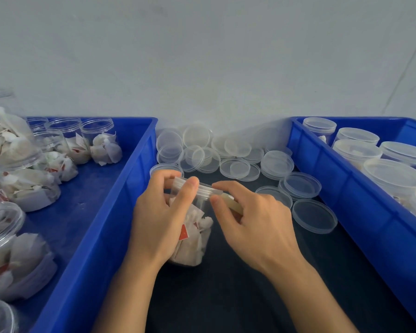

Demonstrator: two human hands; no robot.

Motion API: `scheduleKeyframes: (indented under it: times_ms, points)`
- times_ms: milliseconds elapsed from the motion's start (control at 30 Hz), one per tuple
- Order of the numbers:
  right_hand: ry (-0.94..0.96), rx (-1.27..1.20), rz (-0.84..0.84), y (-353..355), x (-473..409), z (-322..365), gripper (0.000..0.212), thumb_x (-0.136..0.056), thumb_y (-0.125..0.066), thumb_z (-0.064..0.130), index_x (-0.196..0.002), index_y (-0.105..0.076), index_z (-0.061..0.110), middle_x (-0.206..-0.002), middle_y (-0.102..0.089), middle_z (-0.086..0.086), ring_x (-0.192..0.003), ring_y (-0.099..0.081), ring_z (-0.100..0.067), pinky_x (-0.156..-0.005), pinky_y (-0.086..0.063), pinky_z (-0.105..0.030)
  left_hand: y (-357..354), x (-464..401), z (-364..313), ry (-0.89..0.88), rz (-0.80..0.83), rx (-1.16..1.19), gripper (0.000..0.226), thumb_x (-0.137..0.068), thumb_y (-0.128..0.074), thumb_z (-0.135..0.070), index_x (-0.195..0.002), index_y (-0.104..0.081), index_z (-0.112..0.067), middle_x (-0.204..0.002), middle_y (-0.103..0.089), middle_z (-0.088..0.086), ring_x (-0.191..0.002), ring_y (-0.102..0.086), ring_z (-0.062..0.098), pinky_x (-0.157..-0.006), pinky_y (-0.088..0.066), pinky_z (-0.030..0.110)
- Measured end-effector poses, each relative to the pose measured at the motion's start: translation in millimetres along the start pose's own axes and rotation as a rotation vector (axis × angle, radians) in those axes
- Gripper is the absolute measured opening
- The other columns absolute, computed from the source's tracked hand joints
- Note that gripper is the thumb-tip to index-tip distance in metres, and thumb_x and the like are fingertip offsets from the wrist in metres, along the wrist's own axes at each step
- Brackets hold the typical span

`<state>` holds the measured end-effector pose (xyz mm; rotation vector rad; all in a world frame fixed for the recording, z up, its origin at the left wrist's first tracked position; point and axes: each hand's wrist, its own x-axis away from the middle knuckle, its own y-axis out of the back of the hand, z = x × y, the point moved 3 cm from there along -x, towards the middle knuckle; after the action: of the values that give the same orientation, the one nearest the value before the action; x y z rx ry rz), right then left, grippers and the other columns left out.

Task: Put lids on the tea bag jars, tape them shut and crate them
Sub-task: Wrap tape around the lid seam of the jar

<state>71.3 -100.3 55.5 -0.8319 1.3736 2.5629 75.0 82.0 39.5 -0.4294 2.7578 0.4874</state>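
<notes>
A clear plastic jar (192, 239) filled with white tea bags stands on the dark table between two blue crates, a clear lid (202, 187) on its top. My left hand (159, 212) grips the jar's upper part, thumb over the lid's rim. My right hand (252, 222) holds a roll of yellowish tape (231, 204) against the jar's right side, fingertips pinching at the lid's edge. The jar's left side is hidden by my left hand.
The left blue crate (120, 203) holds several open jars of tea bags (101, 143). The right blue crate (334, 188) holds several lidded jars (394, 176). Loose clear lids (240, 168) lie scattered on the table behind and to the right of my hands.
</notes>
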Motion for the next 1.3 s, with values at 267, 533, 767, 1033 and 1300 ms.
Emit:
scheduleKeyframes:
  times_ms: [267, 533, 767, 1033, 1300]
  points:
    - [0.052, 0.074, -0.052, -1.7, 3.2, 15.8, 0.040, -0.100, -0.040, 0.052, -0.133, -0.059, 0.040, -0.065, -0.055, 0.018, -0.052, -0.040, -0.007, -0.049, -0.031, -0.018, -9.8, -2.1, 4.7, 0.073, 0.009, 0.060, 0.071, -0.071, -0.057, -0.088, -0.128, -0.053, -0.045, -0.113, -0.065, -0.036, -0.104, -0.064, -0.012, -0.078, -0.051, 0.011]
    - [0.005, 0.018, -0.027, 2.4, -0.1, 6.3, 0.043, -0.097, -0.041, 0.048, -0.133, -0.063, 0.035, -0.051, -0.041, 0.017, -0.055, -0.044, -0.011, -0.053, -0.038, -0.030, -8.0, -3.7, 12.0, 0.165, 0.025, 0.241, 0.073, -0.074, -0.062, -0.081, -0.125, -0.066, -0.030, -0.117, -0.075, -0.003, -0.111, -0.073, 0.021, -0.099, -0.058, 0.051]
    - [-0.056, -0.073, 0.045, 1.9, -2.4, -7.2, 0.043, -0.092, -0.039, 0.060, -0.124, -0.062, 0.044, -0.051, -0.050, 0.018, -0.061, -0.052, -0.010, -0.060, -0.041, -0.030, -8.1, -2.8, 8.0, 0.185, 0.090, 0.303, 0.067, -0.081, -0.065, -0.072, -0.125, -0.068, -0.022, -0.119, -0.076, 0.004, -0.115, -0.072, 0.028, -0.104, -0.054, 0.061]
    - [-0.055, -0.094, 0.129, 0.2, -4.1, -10.5, 0.029, -0.100, -0.045, 0.057, -0.124, -0.059, 0.051, -0.064, -0.055, 0.036, -0.067, -0.057, -0.007, -0.063, -0.039, -0.027, -6.6, -3.4, 9.9, 0.176, 0.202, 0.302, 0.069, -0.078, -0.059, -0.079, -0.127, -0.068, -0.032, -0.113, -0.078, 0.001, -0.106, -0.076, 0.022, -0.099, -0.059, 0.051]
    - [-0.046, -0.096, 0.069, 1.8, -2.3, -7.5, 0.028, -0.097, -0.044, 0.062, -0.117, -0.059, 0.052, -0.068, -0.059, 0.037, -0.075, -0.060, 0.001, -0.062, -0.037, -0.021, -4.1, -0.6, 7.3, 0.072, 0.176, 0.079, 0.088, -0.066, -0.066, -0.085, -0.144, -0.052, -0.047, -0.123, -0.068, -0.023, -0.111, -0.067, -0.008, -0.090, -0.055, 0.024]
